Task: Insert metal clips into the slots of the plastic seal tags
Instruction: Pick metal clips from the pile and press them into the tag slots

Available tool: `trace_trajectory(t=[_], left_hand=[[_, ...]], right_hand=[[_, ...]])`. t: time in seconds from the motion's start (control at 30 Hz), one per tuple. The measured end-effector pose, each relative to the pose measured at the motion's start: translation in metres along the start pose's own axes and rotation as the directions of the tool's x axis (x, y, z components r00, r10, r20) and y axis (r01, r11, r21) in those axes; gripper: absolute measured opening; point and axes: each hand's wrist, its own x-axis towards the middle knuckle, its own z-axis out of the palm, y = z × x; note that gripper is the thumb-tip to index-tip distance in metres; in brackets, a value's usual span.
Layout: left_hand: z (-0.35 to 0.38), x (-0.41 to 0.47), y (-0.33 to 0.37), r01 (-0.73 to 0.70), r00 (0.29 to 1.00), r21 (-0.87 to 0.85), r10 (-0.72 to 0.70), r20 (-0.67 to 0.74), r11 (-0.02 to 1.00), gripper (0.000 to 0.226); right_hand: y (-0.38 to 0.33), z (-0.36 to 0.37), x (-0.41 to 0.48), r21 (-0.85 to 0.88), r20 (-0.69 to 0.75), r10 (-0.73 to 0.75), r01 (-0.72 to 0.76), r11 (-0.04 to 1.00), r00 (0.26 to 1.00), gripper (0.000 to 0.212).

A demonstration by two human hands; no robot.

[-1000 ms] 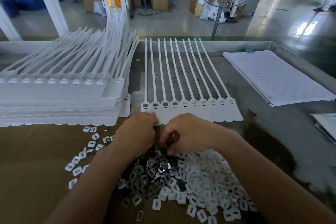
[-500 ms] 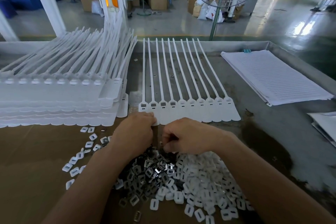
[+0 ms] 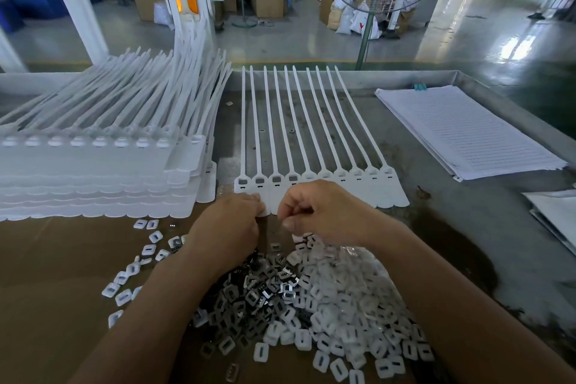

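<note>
Strip of ten white plastic seal tags (image 3: 367, 187), joined side by side, flat on the grey worktop (image 3: 467, 227) with tails pointing away. The four leftmost heads show dark inserts in their slots. Left hand (image 3: 230, 224): fingers curled over the strip's near edge, pinching it at the leftmost tags. Right hand (image 3: 327, 212): just beside the left, fingers curled, thumb meeting forefinger; whether anything lies between them cannot be told. Nearer the wearer, a heap of small dark and silvery metal clips (image 3: 258, 290) on a brown cardboard sheet (image 3: 46, 274) touches a heap of white square plastic pieces (image 3: 349, 305). Left: stack of white tag strips (image 3: 93, 171). Right: sheaf of lined white paper (image 3: 467, 131).
</note>
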Motion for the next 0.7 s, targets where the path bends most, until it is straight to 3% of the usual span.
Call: trace_trajectory(t=[0.3, 0.5, 0.7], left_hand=[[0.000, 0.000, -0.001, -0.021, 1.000, 0.002, 0.021, -0.006, 1.000, 0.043], [0.001, -0.001, -0.003, -0.012, 1.000, -0.010, 0.012, -0.011, 1.000, 0.045], [0.001, -0.001, -0.003, -0.027, 0.999, -0.008, 0.027, -0.034, 1.000, 0.042]], right_hand=[[0.021, -0.026, 0.017, 0.005, -0.329, 0.119, -0.124, 0.992, 0.937, 0.017], [0.038, -0.039, 0.044, -0.125, -0.370, 0.183, -0.244, 0.962, 0.911, 0.017], [0.046, -0.034, 0.056, -0.233, -0.336, 0.185, -0.272, 0.934, 0.923, 0.020]])
